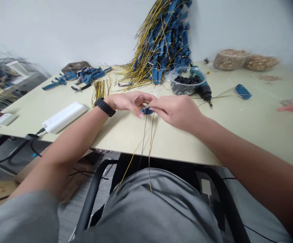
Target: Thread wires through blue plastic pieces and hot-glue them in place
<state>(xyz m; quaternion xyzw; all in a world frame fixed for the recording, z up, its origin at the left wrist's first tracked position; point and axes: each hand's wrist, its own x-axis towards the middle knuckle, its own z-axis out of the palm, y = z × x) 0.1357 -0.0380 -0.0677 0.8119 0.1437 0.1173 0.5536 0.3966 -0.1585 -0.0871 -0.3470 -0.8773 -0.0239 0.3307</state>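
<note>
My left hand (127, 104) and right hand (175, 112) meet over the bench (268, 135), fingers closed on a small blue plastic piece (147, 111) near the front edge. The piece sits between my two sets of fingertips, largely hidden, just above the bench top. My left fingers (141, 101) curl over it from one side, and my right fingers (159, 106) press in from the other. A black wire (144, 135) and a yellow wire (151, 141) run down from it, past the bench edge, and hang against my grey shirt (159, 202). A black watch strap (105, 106) circles my left wrist. Beyond my hands, a tall heap of blue pieces trailing yellow wires (165, 44) rises at the back of the bench, beside a clear plastic tub of small dark parts (186, 84) and a teal power tool (204, 88). A single blue piece with wires (243, 91) lies to the right, while a white power strip (64, 117) and a loose bundle of yellow wires (101, 89) lie to the left.
</note>
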